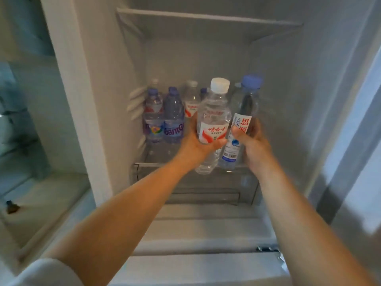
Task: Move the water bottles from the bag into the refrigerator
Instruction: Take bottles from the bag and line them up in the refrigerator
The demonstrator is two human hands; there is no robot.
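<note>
The white-capped bottle is upright in the left hand, whose fingers and thumb curl around its red-and-white label. Just to the right of it, touching, is the blue-capped bottle — the right hand grips it around the label, thumb in front. Both bottles are held above the front part of the refrigerator shelf, not standing on it. To the left of the white-capped bottle, further back on this shelf, stand four or five other bottles close together — two purple-labelled ones in front, the rest partly hidden. Below the shelf is a clear drawer. Another shelf is higher up.
</note>
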